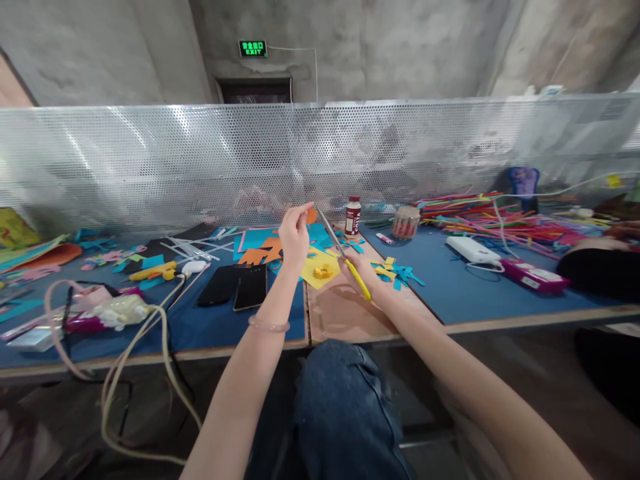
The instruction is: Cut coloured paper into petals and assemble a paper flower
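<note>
My left hand (294, 233) is raised over the table, with thumb and fingers pinched on a small orange paper piece (311, 216). In my right hand (364, 268) is a pair of scissors (356, 277) with yellow handles. Their long metal blades point up and away, with the tips close beside the orange piece. Whether the blades are apart I cannot tell. Below the hands, a yellow curled paper piece (323, 271) rests on a yellow paper sheet (315, 280). Orange paper cutouts (254, 256) and blue sheets lie behind my left wrist.
A dark red bottle (353, 217) and a clear jar (405, 223) stand behind. Two phones (251, 287) and tangled cables (145, 333) lie left; a white power bank (473, 251) and colourful pipe cleaners (465, 207) lie right. A perforated metal screen (200, 160) borders the back. Another person's arm (600, 263) rests far right.
</note>
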`<state>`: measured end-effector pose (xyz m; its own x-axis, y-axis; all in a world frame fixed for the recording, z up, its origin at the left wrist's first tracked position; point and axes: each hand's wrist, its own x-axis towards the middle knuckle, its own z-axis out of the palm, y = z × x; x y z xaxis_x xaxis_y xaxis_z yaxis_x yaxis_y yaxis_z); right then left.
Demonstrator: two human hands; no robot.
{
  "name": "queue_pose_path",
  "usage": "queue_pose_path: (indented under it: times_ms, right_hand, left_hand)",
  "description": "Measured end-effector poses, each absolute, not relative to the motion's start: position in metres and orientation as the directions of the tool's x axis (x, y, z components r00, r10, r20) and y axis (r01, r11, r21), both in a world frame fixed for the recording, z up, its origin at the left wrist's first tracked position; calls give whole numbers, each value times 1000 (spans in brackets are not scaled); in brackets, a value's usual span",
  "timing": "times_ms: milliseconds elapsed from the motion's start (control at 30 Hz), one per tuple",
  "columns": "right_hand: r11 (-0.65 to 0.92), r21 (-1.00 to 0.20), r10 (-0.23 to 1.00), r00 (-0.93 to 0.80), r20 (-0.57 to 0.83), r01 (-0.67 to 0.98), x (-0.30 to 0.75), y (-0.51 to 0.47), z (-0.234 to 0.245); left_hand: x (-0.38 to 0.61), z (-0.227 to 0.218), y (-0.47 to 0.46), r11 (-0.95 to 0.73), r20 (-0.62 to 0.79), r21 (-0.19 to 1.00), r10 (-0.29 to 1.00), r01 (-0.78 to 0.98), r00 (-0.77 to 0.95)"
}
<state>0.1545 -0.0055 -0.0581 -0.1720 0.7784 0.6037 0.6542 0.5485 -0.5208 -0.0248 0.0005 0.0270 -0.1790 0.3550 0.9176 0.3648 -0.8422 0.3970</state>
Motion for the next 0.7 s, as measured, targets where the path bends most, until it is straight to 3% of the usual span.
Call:
queue_pose_path:
  times_ms: [267,367,433,567,633,700]
  right_hand:
    - [492,-556,723,41,689,671,160,-10,-45]
    - [460,-581,755,48,653,672,178,-15,-22]
    - [373,-522,797,23,603,767,199,-22,-2]
    - [124,-85,861,-64,504,989,254,-50,28]
    - [103,177,877,-173,449,979,278,-69,30]
    - [120,366,904,-254,345,923,297,-86,23]
  left_hand:
    - [-27,26,7,-794,824,546,452,267,-342]
    - [-31,25,13,-774,786,586,473,240,-398]
    - [-34,22,19,-758,772,608,495,237,-398]
    - [-34,13,30,-685,728,684,616,251,-301]
    - [-31,5,34,-634,692,715,703,296,-165]
    - [-28,-3,38,-595,643,715,766,366,-11]
